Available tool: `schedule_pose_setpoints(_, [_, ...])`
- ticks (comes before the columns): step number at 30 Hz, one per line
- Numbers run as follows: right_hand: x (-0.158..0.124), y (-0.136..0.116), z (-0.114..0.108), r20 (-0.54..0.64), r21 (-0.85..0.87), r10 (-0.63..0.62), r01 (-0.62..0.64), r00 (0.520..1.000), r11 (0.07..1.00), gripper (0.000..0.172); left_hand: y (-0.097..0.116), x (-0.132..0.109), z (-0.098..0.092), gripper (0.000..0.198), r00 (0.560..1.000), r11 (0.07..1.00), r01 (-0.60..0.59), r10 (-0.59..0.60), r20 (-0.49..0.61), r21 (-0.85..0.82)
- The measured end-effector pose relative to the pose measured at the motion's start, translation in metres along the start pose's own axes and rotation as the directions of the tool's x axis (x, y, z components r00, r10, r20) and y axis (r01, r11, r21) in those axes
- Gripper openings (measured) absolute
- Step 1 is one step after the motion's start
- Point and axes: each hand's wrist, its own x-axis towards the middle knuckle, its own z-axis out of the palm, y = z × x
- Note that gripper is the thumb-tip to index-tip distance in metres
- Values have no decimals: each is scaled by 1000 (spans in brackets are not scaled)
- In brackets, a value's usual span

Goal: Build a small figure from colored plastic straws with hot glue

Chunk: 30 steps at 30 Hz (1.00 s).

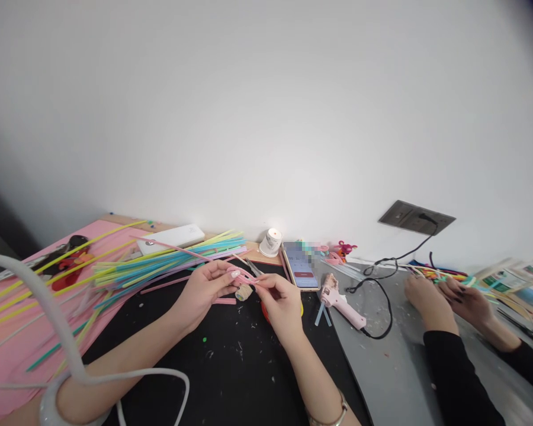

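Observation:
Over the black mat (177, 355), both hands hold pink pipe cleaners bent into a small looped shape (244, 274). My left hand (211, 285) pinches its left side, and one long pink stem (173, 244) sticks out to the upper left. At the right end of the loops, my right hand (281, 302) is closed with thumb and finger together. Scissors (253, 267) lie behind and under my right hand, their handles partly hidden by it. Just below the loops is a small pale roll (243, 292). A short pink piece (224, 301) lies beside it.
Left, bundled coloured pipe cleaners (169, 263) lie near a white box (173, 238). Behind are a paper cup (270, 242) and a phone (302, 272). Right lies a corded pink glue gun (343, 303). A co-worker's hands (448, 302) work farther right. A white cable (57, 313) crosses the left foreground.

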Motion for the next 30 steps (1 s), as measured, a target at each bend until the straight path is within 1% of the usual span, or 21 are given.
schedule_pose_setpoints(5, [0,-1,0,13,-36,-7,8,1000,999,8,3,0,-1,25,999,997,-17,20,-37,73])
schedule_pose_setpoints(8, [1,3,0,12,-11,58,-58,998,998,4,7,1,-2,30,998,994,-40,45,-46,101])
schedule_pose_setpoints(12, [4,6,-3,28,52,130,-131,991,990,18,9,4,-5,27,994,991,-83,90,-60,107])
schedule_pose_setpoints(15, [8,5,-7,62,-7,108,-107,992,994,21,9,5,-6,24,994,989,-87,93,-52,117])
schedule_pose_setpoints(18, [10,3,-10,81,-87,76,-69,994,994,24,9,6,-7,25,994,989,-78,87,-71,123])
schedule_pose_setpoints(21, [11,4,-12,91,-115,65,-55,994,992,23,10,8,-9,27,992,987,-65,80,-98,147])
schedule_pose_setpoints(24, [10,7,-13,107,-143,61,-46,992,989,23,10,10,-11,28,992,982,-63,82,-101,179])
schedule_pose_setpoints(30, [11,11,-13,125,-172,59,-37,990,984,22,9,11,-14,25,991,982,-40,62,-117,185])
